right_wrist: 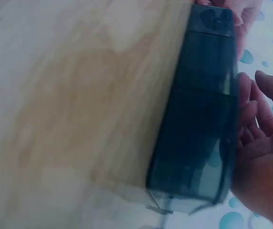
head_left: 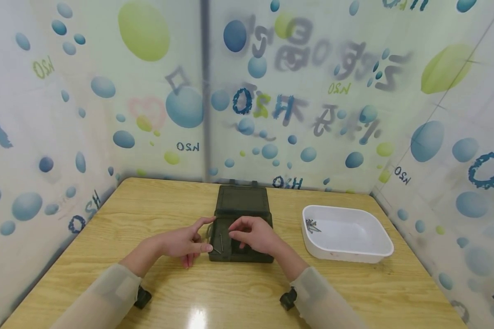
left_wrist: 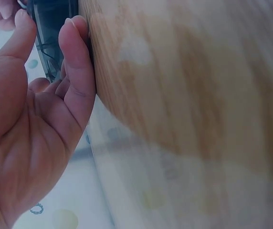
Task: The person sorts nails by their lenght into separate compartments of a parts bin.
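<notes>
A dark, boxy case (head_left: 243, 199) is lying open; left grip (head_left: 184, 242) is resting wide, right grip (head_left: 256, 234) curving, its hold unclear.

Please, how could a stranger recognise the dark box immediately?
On the wooden table, look near the far edge's middle. The dark box stands there, its opened lid on the far side and a person's right hand over it. Unlike the white tray to its right, it is dark and lidded.

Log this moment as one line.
dark box: lid open, metal pieces in left side | left hand: at box's left edge | right hand: over box, hold unclear | white tray: metal pieces at left end
</notes>
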The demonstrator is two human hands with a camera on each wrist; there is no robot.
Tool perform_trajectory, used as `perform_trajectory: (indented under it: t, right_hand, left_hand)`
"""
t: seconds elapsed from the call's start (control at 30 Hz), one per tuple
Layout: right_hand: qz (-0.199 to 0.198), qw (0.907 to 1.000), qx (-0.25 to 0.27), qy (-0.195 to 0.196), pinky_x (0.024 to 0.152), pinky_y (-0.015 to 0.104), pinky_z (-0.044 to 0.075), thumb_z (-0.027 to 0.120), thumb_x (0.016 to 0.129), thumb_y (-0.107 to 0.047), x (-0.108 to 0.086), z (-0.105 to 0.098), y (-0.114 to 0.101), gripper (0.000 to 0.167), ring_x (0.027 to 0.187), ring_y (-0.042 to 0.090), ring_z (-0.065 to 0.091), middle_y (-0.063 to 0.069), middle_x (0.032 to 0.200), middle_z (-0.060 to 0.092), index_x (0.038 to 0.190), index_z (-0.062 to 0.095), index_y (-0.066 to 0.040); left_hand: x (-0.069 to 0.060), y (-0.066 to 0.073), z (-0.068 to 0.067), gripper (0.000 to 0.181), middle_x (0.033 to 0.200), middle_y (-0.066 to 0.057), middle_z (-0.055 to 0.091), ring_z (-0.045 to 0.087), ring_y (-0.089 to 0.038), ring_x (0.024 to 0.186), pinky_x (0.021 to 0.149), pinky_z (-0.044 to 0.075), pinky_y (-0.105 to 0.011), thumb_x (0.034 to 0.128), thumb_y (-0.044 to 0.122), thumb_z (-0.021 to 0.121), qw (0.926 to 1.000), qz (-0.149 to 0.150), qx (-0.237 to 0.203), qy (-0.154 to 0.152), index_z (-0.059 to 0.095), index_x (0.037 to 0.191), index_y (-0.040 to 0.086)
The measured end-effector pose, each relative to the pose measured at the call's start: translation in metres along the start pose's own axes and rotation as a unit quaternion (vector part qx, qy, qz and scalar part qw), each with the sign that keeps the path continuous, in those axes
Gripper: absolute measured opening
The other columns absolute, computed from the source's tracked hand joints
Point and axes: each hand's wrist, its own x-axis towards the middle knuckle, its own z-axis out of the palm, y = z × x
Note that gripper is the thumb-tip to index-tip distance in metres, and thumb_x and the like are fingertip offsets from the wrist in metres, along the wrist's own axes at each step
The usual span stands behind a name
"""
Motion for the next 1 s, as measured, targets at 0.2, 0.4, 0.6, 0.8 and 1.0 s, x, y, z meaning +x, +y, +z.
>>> perform_trajectory:
  t: [0.2,0.4,0.6,0.8,1.0]
  right_hand:
    - [-0.023,0.9996,0.01,0.013,0.06,0.031,0.055,0.071,0.11,-0.028,-0.012,-0.023,0.003,0.028,0.075,0.02,0.071,0.017,0.105,0.075,0.126,0.076,-0.006]
    - [-0.017,0.9986,0.009,0.048,0.062,0.029,0.053,0.067,0.111,-0.018,-0.037,-0.072,0.003,0.023,0.08,0.025,0.07,0.016,0.1,0.072,0.129,0.074,-0.005]
    - [0.028,0.9946,-0.005,0.1,0.062,0.031,0.054,0.064,0.11,-0.016,-0.055,-0.123,0.026,0.024,0.084,0.029,0.067,0.01,0.107,0.068,0.131,0.073,-0.01]
    - [0.077,0.9876,-0.03,0.134,0.07,0.035,0.057,0.064,0.108,-0.013,-0.07,-0.157,0.055,0.029,0.087,0.027,0.063,0.007,0.099,0.065,0.135,0.071,-0.008]
    - [0.105,0.984,-0.064,0.129,0.07,0.03,0.054,0.064,0.106,-0.01,-0.076,-0.172,0.078,0.032,0.087,0.025,0.062,0.007,0.098,0.062,0.136,0.07,-0.004]
  left_hand:
    - [0.0,-0.002,0.001,0.095,0.086,-0.015,0.07,0.071,-0.027,0.066,0.063,0.067,-0.045,0.1117,0.04,0.067,1.0,0.003,-0.001,-0.001,0.0,0.178,0.027]
    - [0.0,-0.001,0.0,0.096,0.088,-0.016,0.07,0.071,-0.028,0.066,0.063,0.067,-0.045,0.1118,0.04,0.067,1.0,0.007,0.005,0.0,-0.001,0.178,0.026]
    - [-0.001,0.0,-0.001,0.096,0.088,-0.016,0.07,0.072,-0.029,0.066,0.063,0.067,-0.046,0.1115,0.04,0.068,1.0,0.008,0.005,0.0,-0.001,0.178,0.025]
    - [-0.001,-0.001,0.0,0.096,0.088,-0.016,0.069,0.071,-0.029,0.066,0.062,0.067,-0.046,0.1113,0.04,0.068,1.0,0.008,0.002,0.001,0.0,0.178,0.026]
    - [-0.001,0.0,0.0,0.096,0.088,-0.016,0.069,0.071,-0.029,0.066,0.063,0.067,-0.045,0.1113,0.04,0.068,1.0,0.006,0.004,0.001,0.0,0.178,0.026]
